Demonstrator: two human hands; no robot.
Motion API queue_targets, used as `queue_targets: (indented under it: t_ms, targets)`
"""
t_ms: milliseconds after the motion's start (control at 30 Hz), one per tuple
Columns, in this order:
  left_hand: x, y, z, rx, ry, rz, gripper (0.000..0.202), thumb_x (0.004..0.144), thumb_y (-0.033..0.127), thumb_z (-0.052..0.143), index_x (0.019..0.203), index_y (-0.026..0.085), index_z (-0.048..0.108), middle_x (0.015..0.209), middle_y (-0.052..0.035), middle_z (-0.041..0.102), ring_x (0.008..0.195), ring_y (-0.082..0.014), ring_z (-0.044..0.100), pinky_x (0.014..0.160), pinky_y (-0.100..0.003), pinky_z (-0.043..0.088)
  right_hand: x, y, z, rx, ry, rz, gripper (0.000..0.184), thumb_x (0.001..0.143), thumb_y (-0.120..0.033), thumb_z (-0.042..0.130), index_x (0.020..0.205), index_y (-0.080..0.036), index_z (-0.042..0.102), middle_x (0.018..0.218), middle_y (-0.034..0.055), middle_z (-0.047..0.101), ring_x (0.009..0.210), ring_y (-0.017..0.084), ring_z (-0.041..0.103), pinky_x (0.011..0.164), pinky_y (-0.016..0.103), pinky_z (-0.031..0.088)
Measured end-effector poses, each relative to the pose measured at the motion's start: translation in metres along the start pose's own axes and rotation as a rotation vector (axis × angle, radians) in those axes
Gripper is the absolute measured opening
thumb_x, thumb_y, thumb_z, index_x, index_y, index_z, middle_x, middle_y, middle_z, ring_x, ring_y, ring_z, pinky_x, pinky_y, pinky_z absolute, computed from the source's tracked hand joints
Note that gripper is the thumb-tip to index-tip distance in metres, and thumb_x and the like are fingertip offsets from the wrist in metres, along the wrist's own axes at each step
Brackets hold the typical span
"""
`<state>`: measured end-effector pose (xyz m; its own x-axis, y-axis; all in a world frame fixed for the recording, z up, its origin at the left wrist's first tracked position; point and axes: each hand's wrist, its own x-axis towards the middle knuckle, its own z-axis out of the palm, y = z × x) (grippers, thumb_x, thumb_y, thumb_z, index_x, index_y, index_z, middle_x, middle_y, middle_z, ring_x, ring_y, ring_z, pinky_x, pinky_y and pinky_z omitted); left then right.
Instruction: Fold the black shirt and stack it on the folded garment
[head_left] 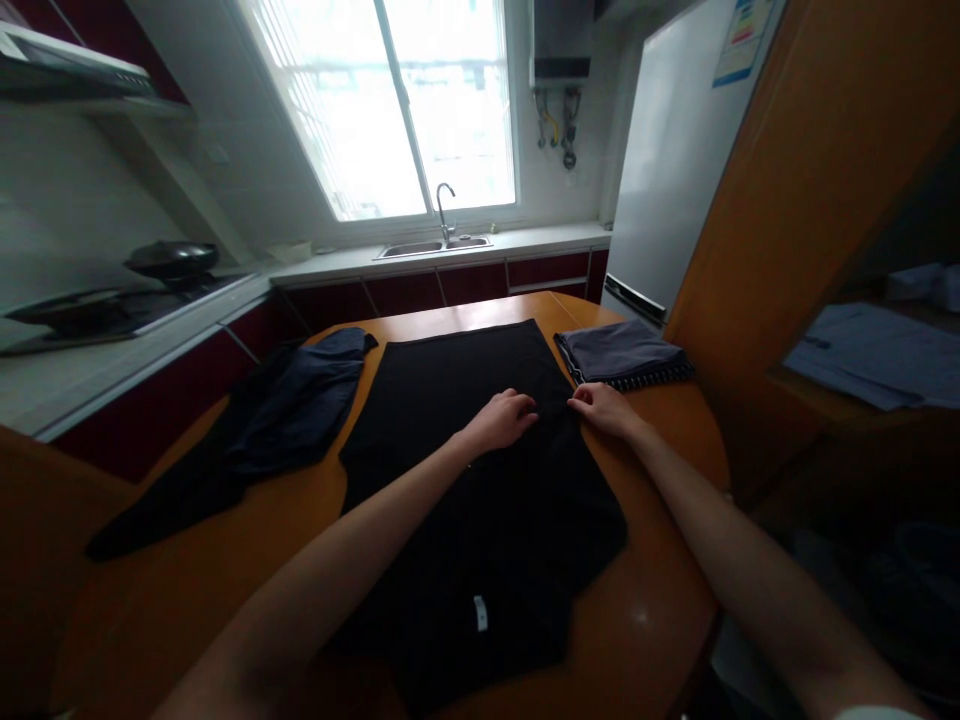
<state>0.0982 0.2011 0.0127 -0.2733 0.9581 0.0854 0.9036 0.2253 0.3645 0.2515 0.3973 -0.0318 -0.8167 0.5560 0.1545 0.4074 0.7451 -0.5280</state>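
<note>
A black T-shirt [480, 530] lies spread out on the wooden table [660, 560], its collar end with a small white label [481, 613] nearest me. Over the shirt's right half, my left hand [501, 418] is closed, its fingertips bent down onto the black cloth. My right hand [604, 408] pinches the shirt's right side edge, close to the folded grey clothes. The dark cloth makes the exact grip of the left fingertips hard to see.
Folded grey clothes [626, 350] lie at the table's back right. Dark navy clothes [307, 400] are heaped on the left. Beyond the table are a counter with a sink [411, 249], a stove with a pan [172, 260], and a fridge [675, 150].
</note>
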Motion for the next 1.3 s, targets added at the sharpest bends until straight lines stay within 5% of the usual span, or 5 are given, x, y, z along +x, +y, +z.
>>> queue_targets:
  t_ms: [367,567,733,867,1300]
  targets:
    - [0.058,0.010,0.023,-0.106,-0.040,-0.261,0.023,0.083,0.039,0.070,0.080,0.016,0.074,0.072,-0.0034,0.068,0.071,-0.0182,0.065,0.067,-0.026,0.048,0.002,-0.001,0.003,-0.028,0.047,0.061,0.018,0.085,-0.041,0.071,0.082,-0.024,0.072,0.085,0.0027,0.074,0.074,0.017,0.065,0.063,0.025,0.038]
    - [0.052,0.018,0.017,-0.037,0.058,-0.317,0.017,0.082,0.031,0.071,0.091,0.017,0.071,0.102,-0.0102,0.070,0.100,-0.0283,0.065,0.088,-0.039,0.048,0.001,-0.002,0.002,-0.039,0.046,0.062,0.017,0.083,-0.042,0.072,0.081,-0.025,0.072,0.083,0.0015,0.073,0.075,0.017,0.065,0.061,0.025,0.038]
    - [0.005,0.057,0.026,0.110,0.079,0.120,0.040,0.095,0.031,0.055,0.133,0.018,0.055,0.142,-0.0157,0.052,0.134,-0.0303,0.047,0.110,-0.046,0.034,0.002,-0.001,0.003,-0.035,0.049,0.069,0.017,0.082,-0.041,0.072,0.079,-0.024,0.071,0.081,0.0011,0.073,0.074,0.017,0.065,0.061,0.025,0.038]
    - [-0.056,0.089,0.047,0.071,-0.226,0.490,0.075,0.099,0.060,0.038,0.157,0.015,0.023,0.164,-0.0162,0.022,0.151,-0.0312,0.019,0.119,-0.051,0.020,0.001,0.000,0.003,-0.013,0.058,0.052,0.017,0.083,-0.041,0.072,0.080,-0.024,0.071,0.081,0.0012,0.073,0.072,0.016,0.065,0.062,0.025,0.039]
    - [-0.126,0.107,0.024,-0.087,-0.459,0.594,0.077,0.101,0.062,0.031,0.159,0.012,0.019,0.164,-0.0148,0.018,0.152,-0.0288,0.014,0.123,-0.053,0.011,-0.003,-0.004,0.003,-0.058,0.076,0.075,0.018,0.083,-0.041,0.073,0.081,-0.024,0.071,0.085,0.0029,0.074,0.075,0.018,0.066,0.063,0.025,0.039]
